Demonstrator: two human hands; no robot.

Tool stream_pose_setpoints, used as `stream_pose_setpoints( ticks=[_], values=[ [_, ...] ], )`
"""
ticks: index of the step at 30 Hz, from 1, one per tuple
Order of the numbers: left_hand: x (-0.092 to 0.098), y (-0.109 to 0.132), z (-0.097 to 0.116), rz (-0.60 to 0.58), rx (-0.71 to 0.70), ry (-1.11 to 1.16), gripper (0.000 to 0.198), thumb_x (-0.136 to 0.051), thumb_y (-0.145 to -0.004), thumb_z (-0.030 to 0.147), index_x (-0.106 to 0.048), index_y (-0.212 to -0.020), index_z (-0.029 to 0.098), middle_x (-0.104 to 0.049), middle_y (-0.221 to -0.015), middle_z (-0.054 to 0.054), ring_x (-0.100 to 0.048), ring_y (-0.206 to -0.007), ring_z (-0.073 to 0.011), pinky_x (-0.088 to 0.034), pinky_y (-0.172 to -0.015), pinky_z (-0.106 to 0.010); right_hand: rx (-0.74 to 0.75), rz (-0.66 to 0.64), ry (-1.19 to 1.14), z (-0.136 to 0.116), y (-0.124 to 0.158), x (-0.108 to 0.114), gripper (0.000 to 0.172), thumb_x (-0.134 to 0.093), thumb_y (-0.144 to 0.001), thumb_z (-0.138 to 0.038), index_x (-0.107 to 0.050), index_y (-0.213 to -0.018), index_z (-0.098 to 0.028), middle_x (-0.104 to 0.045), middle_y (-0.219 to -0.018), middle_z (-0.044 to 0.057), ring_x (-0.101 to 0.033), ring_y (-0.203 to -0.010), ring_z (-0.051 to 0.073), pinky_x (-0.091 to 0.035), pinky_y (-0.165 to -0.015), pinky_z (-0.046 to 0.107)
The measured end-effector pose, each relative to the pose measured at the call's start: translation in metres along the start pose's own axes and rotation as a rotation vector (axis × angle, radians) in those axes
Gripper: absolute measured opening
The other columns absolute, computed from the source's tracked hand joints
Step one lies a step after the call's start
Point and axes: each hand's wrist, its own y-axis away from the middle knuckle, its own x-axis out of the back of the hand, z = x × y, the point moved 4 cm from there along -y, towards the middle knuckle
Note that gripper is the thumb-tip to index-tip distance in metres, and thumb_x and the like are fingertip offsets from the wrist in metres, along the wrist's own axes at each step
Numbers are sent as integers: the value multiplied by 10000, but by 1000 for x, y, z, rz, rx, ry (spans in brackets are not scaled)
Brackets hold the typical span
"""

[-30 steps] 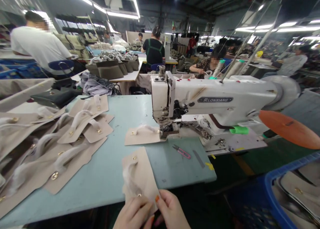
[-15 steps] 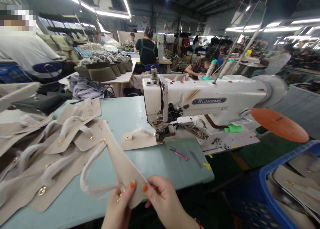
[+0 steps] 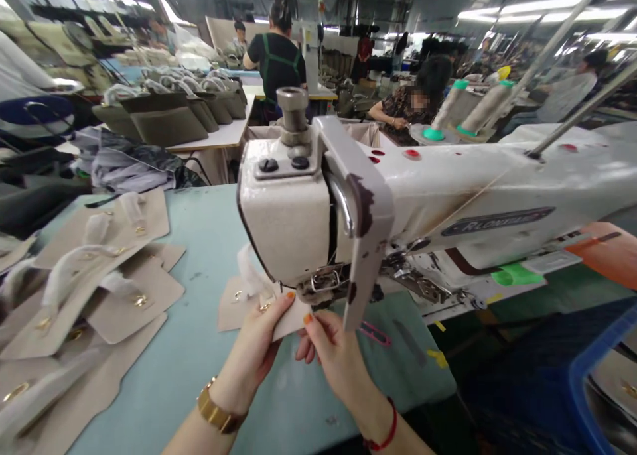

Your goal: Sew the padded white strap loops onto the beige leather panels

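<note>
My left hand (image 3: pixel 259 349) and my right hand (image 3: pixel 331 352) both pinch a beige panel with a white handle and gold rivets (image 3: pixel 288 319), holding it up just below the head of the white sewing machine (image 3: pixel 308 209). The panel's far edge is hidden behind the machine head. A second beige panel (image 3: pixel 233 302) lies flat on the pale blue table (image 3: pixel 199 362) under the needle area. Pink thread snips (image 3: pixel 375 333) lie on the table right of my hands.
A pile of beige panels with handles (image 3: pixel 89 276) covers the table's left side. A blue crate (image 3: pixel 597 389) stands at the lower right. Thread cones (image 3: pixel 478 113) stand behind the machine. Other people work at tables farther back.
I have leaned in close to the machine. My hands carried the panel from the table's near edge up and forward to the machine head.
</note>
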Motion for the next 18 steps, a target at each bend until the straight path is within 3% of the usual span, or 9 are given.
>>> stream_pose_setpoints(
  ticks=[7, 10, 18],
  values=[
    [-7, -10, 2, -28, 6, -14, 179, -790, -680, 258, -683, -766, 143, -696, -740, -26, -602, -606, -139, -496, -536, -212, -2, 51, -49, 2, -8, 2, 443, -510, -904, -508, -605, -675, -139, -589, -485, 9, -493, -421, 83, -378, -450, 177],
    [-12, -13, 5, -63, 1, -23, 177, -788, -668, 251, -654, -702, 140, -646, -633, -5, -566, -534, -129, -476, -487, -215, -14, 70, -49, 2, -12, 4, 471, -517, -892, -534, -611, -660, -135, -590, -479, 16, -488, -411, 82, -364, -437, 178],
    [-13, -17, 8, -128, -21, -68, 180, -778, -687, 257, -644, -669, 137, -635, -584, -20, -559, -519, -133, -472, -494, -221, -15, 65, -86, 7, -12, 3, 474, -511, -891, -561, -603, -696, -138, -602, -504, 11, -492, -425, 74, -375, -446, 170]
  ],
)
